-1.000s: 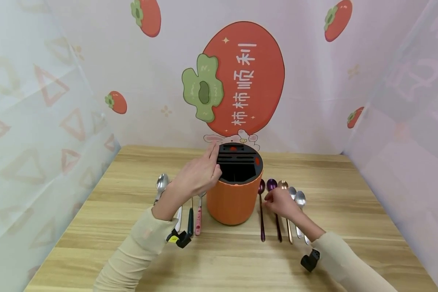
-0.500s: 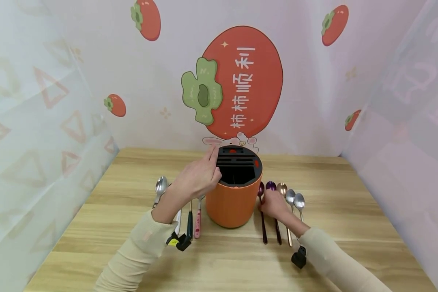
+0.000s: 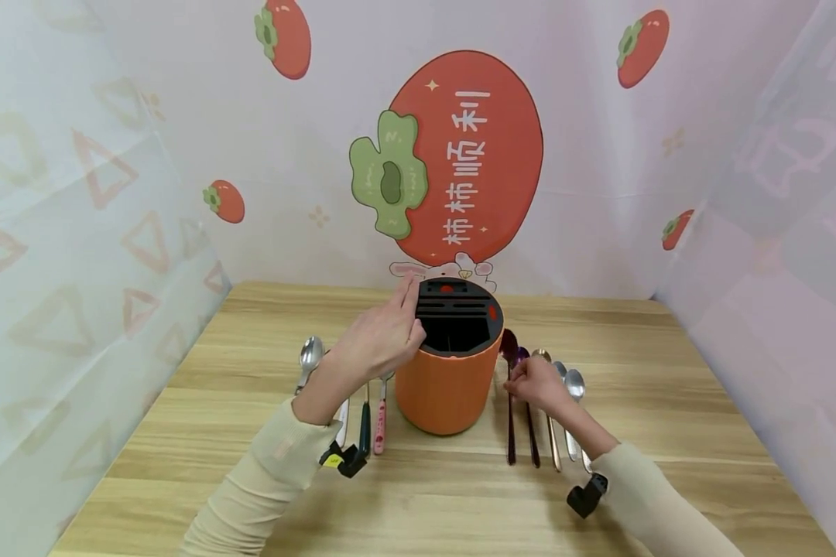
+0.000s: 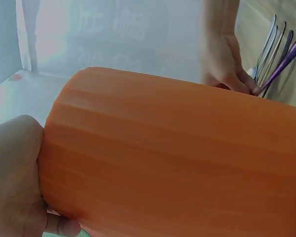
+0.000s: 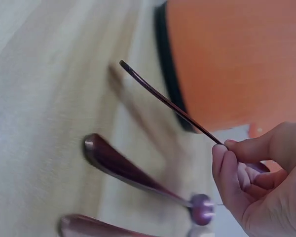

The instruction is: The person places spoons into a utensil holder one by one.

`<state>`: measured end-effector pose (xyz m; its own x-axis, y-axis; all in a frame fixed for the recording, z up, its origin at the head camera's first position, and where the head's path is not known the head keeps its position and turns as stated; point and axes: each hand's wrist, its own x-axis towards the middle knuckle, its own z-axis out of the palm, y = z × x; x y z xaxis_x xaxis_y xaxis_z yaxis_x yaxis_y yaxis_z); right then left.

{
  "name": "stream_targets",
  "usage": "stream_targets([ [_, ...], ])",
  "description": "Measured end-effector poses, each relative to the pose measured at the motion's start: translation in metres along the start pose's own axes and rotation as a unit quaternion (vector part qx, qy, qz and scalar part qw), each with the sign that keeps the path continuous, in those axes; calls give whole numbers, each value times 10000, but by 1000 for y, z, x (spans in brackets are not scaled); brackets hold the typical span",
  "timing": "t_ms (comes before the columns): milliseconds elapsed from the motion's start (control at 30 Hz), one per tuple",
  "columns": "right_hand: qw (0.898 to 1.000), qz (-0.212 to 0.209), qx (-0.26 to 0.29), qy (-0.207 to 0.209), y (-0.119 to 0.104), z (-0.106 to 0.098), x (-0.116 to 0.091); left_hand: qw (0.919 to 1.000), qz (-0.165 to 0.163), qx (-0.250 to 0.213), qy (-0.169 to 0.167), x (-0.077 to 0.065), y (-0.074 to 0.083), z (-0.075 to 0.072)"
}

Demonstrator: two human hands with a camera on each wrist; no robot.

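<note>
Two cream sleeves (image 3: 251,483) enter at 5 and 7 o'clock, the clock being read about an orange holder (image 3: 446,394).

Counter (image 3: 418,510): wood-grained; bears all items.

Spoons, loose, 4 o'clock: purple (image 3: 533,445), gold (image 3: 553,445) and two silver, partly behind the right arm.

Cutlery, 8 o'clock: includes a pink-handled piece (image 3: 380,425); count hidden by the left arm.

Held spoon (image 3: 511,433), one, dark red, 3 to 4 o'clock: looks metal, so probably light, stiff, slick and hardly fragile; the slim shank offers the best hold.

Right hand (image 3: 538,384), 3 o'clock: thumb and fingertips pinch that shank.

Holder: upright, black slotted top; likely rigid, steadied best at the rim.

Left hand (image 3: 383,334), 10 o'clock: fingers lie straight against the rim.

Backdrop (image 3: 306,155), 12 o'clock: printed persimmons.
</note>
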<state>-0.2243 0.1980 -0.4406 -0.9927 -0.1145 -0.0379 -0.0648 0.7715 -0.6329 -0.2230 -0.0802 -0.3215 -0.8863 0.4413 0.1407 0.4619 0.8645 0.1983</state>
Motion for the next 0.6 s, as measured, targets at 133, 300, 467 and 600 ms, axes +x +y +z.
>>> stream_targets([
  [133,9990,38,442,99,-5,-18,-5,10000,1,-25,-21,1,0,-1],
  [300,9960,4,846,283,-11,-39,-7,10000,26,-53,-8,1,0,-1],
  [467,9958,-44,772,500,-14,-55,-8,9999,59,-102,-14,1,0,-1],
  [600,9939,-220,876,637,-17,-65,-8,9999,85,-101,-39,0,0,-1],
])
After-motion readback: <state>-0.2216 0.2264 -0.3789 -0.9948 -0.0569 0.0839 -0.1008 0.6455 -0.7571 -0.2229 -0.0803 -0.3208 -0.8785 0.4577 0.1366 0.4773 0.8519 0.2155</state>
